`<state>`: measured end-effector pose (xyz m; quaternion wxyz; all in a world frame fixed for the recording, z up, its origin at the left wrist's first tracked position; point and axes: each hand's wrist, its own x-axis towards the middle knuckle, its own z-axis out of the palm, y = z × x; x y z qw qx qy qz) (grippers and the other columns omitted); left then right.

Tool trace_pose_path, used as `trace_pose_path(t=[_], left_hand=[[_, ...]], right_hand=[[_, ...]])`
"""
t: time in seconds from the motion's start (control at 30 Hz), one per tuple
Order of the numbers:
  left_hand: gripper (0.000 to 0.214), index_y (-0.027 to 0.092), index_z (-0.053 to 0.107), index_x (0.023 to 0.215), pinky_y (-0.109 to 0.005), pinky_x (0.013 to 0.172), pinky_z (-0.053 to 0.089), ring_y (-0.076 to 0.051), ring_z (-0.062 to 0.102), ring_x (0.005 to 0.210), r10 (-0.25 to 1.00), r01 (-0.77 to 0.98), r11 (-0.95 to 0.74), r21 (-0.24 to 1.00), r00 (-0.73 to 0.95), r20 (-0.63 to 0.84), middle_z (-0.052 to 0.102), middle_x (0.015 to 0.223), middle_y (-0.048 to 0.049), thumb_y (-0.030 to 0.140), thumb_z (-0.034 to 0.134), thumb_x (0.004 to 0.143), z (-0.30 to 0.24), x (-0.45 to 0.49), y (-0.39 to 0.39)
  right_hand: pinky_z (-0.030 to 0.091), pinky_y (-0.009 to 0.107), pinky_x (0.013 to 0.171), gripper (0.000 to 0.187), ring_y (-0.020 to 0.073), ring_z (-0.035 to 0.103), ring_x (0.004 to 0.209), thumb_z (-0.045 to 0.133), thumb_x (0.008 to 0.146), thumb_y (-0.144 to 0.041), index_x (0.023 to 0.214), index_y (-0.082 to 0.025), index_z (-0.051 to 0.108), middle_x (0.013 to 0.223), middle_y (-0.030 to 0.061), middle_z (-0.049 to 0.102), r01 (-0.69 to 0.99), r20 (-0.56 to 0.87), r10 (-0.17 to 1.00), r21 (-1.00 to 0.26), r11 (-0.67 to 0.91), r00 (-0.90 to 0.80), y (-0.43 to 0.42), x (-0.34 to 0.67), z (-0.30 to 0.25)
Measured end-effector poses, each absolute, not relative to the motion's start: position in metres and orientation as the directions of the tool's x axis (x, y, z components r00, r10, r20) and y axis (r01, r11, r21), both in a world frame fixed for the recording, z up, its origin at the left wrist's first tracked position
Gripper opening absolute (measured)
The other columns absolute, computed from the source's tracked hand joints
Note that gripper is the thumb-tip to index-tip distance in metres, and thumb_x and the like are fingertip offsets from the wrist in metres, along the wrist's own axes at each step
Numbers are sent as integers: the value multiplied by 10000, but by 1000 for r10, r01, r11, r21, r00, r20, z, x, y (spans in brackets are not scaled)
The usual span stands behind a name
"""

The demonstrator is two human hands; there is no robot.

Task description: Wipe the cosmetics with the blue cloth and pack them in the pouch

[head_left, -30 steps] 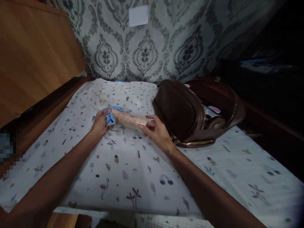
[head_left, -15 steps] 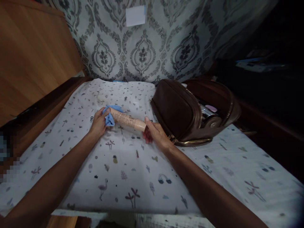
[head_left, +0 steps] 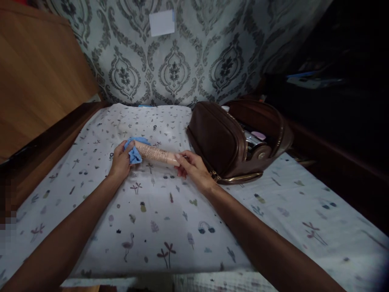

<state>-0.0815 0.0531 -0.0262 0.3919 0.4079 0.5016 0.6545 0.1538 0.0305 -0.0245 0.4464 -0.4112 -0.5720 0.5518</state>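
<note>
Peach tube (head_left: 156, 155) held at both ends, blue cloth (head_left: 134, 155) bunched at the left one

At the upper left of the frame stands a wooden panel (head_left: 36, 61), with a dark wooden ledge below it. Next, left of the frame's centre, comes the left hand (head_left: 120, 162), its grip closed on the blue cloth, thumb on top, with the tube's left end against the folds. The tube lies across the middle of the frame, just left of centre, sloping down to the right, small print along its side. Whether it touches the white printed sheet (head_left: 146, 243) beneath is hard to tell. Above, at the top of the frame, a white card (head_left: 162, 23) shows against the grey patterned wall (head_left: 174, 73). At the centre, the right hand (head_left: 194, 168) has its grip closed on the tube's right end, thumb on the near side and fingers curled behind. Just beside that hand, right of centre, a brown bag (head_left: 212, 138) rests on the sheet, unzipped; a silvery item (head_left: 253, 140) and a pink item (head_left: 258, 135) show in its opening. The upper right is dark, with a pale, bluish object (head_left: 304, 82) too dim to identify.
</note>
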Motion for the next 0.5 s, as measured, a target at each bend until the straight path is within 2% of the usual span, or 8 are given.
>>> trace_pose_path(t=[0.07,0.13,0.2,0.27,0.33,0.4,0.47,0.5], left_hand=[[362,202,540,759,-189,433,339,-84,410,484,902,88,-194,977,-376,213,449,598,73,519,715,751,-27,-87,52],[353,213,489,726,-218,477,344,-107,401,526,849,361,-210,909,-394,353,423,603,61,514,632,841,-24,-93,49],[311,220,481,743,-261,552,374,-144,435,584,776,606,-230,761,-357,519,438,626,36,469,532,923,-18,-95,44],[258,213,550,860,-320,671,434,-200,530,697,716,753,-286,593,-243,655,535,719,-17,419,442,974,-11,-90,36],[271,195,603,1047,-385,837,466,-266,607,915,661,824,-404,397,-37,750,642,935,-96,375,409,991,-7,-77,26],[293,190,596,1186,-417,966,446,-286,606,1079,592,820,-551,158,251,766,667,1108,-127,324,413,1000,-8,-59,16],[311,180,573,1252,-435,1025,424,-280,608,1103,520,760,-648,-44,484,704,678,1141,-127,306,433,1005,-12,-43,9],[320,170,567,1263,-439,1024,424,-279,614,1082,504,744,-660,-99,537,676,685,1128,-128,313,438,1007,-15,-39,8]], right_hand=[[371,208,418,478,104,489,409,624,769,-662,835,-195,541,485,-33,569,-31,49,966,-999,43,-253,31,153,-26],[373,213,421,447,111,498,417,594,791,-644,828,-205,523,499,-31,574,-26,52,971,-999,47,-235,32,153,-28],[377,220,431,404,117,501,423,564,819,-614,819,-213,509,504,-38,561,4,72,974,-997,74,-214,32,152,-30],[384,225,459,354,119,514,443,551,843,-565,815,-215,506,521,-48,544,52,120,974,-990,132,-192,31,152,-31],[384,226,494,310,118,537,484,563,856,-514,818,-211,515,570,-49,540,111,185,966,-972,207,-183,27,152,-29],[381,227,526,266,116,545,532,578,870,-461,818,-206,520,619,-45,544,159,245,949,-947,278,-199,22,151,-26],[382,227,556,214,115,536,565,578,886,-394,809,-204,517,632,-45,546,191,283,932,-925,327,-224,17,150,-23],[386,227,570,196,115,535,578,575,895,-370,811,-202,519,637,-45,551,194,295,927,-920,341,-232,15,149,-21]])
